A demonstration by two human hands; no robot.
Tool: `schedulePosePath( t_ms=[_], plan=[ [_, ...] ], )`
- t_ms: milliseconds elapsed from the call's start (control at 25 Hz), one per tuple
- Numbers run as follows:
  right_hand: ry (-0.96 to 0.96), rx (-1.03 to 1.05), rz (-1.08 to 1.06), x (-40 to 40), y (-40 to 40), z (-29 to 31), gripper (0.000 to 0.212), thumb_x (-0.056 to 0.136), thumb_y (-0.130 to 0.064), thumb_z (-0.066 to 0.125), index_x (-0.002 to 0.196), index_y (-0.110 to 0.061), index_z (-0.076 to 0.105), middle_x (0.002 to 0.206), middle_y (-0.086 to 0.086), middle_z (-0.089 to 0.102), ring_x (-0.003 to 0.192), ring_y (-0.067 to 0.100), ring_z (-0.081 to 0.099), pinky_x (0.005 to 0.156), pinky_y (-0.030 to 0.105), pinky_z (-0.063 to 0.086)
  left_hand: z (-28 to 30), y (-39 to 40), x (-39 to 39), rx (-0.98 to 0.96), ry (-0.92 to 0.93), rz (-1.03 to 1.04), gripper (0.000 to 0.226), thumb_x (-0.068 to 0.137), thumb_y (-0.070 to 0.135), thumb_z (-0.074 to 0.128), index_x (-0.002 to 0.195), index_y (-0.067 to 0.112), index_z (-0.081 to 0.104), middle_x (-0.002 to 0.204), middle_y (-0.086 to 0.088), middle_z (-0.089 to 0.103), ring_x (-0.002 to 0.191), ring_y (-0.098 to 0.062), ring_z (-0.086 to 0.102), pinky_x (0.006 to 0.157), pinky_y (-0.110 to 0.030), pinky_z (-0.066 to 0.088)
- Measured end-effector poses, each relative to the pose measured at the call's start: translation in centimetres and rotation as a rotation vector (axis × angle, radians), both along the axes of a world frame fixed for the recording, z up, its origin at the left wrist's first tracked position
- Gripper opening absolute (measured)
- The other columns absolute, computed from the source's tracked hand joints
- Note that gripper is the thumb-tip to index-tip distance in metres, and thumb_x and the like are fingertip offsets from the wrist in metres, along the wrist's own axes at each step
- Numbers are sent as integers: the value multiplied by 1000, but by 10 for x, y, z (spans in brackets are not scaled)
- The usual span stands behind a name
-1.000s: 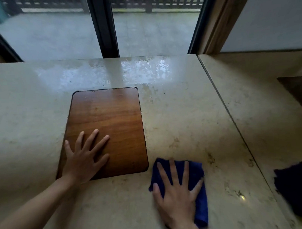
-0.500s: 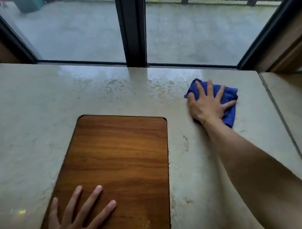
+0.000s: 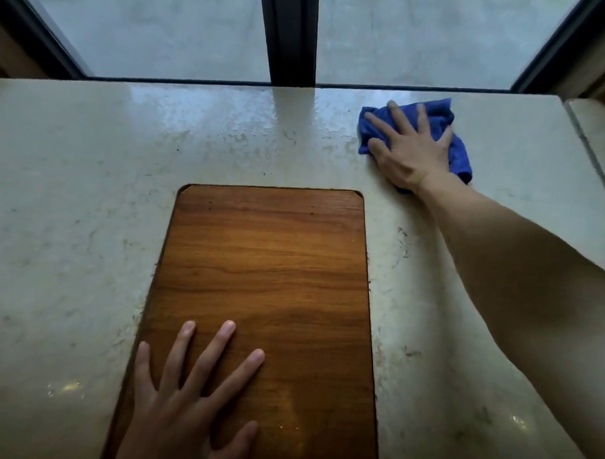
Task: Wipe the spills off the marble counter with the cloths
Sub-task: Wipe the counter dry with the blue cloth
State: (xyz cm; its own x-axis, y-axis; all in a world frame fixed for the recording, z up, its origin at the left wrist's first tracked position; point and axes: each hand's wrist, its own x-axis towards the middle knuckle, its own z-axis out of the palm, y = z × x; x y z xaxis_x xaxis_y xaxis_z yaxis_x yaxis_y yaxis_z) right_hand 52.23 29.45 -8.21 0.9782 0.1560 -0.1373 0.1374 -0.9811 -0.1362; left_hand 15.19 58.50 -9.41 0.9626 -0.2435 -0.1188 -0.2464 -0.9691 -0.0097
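A crumpled blue cloth (image 3: 459, 156) lies on the beige marble counter (image 3: 72, 204) at the far right, close to the window. My right hand (image 3: 408, 147) presses flat on the cloth with fingers spread, arm stretched across the counter. A wet, streaky film (image 3: 229, 130) covers the marble along the far edge, left of the cloth. My left hand (image 3: 189, 393) rests flat, fingers apart, on the wooden panel (image 3: 269, 262) set into the counter, holding nothing.
A window with a dark centre post (image 3: 289, 36) runs along the far edge of the counter. A seam (image 3: 592, 153) at the right separates a second marble slab. Small dark specks dot the marble right of the wooden panel.
My right hand pushed the blue cloth from the near edge to the far right by the window. The view shifted forward, and the cloth bunched up more. My left hand stayed on the wood.
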Motion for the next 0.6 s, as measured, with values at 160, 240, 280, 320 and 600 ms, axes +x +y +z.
schedulePosePath(
  t_ms=[160,240,280,320,600],
  plan=[
    [10,35,118,-112,7,1,51,98,-61,16,148,-63,4,166,-19,-5,152,21,-15,114,70,-8,8,-4,-3,-56,35,37,70,86,78,26,150,49,32,162,0,32,145,-42,30,104,-80,19],
    [-24,31,120,-195,3,-3,50,99,-61,16,148,-63,4,166,-18,1,153,21,-12,115,70,-4,9,-3,-5,-62,52,60,70,86,78,25,150,51,28,163,1,28,147,-41,26,107,-79,17],
    [-66,22,116,-248,0,-4,51,99,-59,18,149,-62,8,166,-17,7,154,23,-7,115,71,0,8,-2,-8,-68,44,63,71,85,78,23,151,52,25,164,2,25,148,-41,23,108,-78,15],
    [-92,17,121,-295,-3,-7,51,99,-58,20,149,-60,12,165,-16,12,154,25,-2,114,72,6,5,-3,-5,-68,31,70,71,85,79,20,151,53,21,166,3,22,150,-41,19,108,-78,13],
    [-146,-76,-192,-612,19,-14,62,93,-52,33,152,-54,17,166,-17,12,154,19,1,107,69,21,28,10,-3,-134,144,-2,68,89,78,18,152,52,11,168,7,0,154,-32,0,116,-69,5]
  ],
)
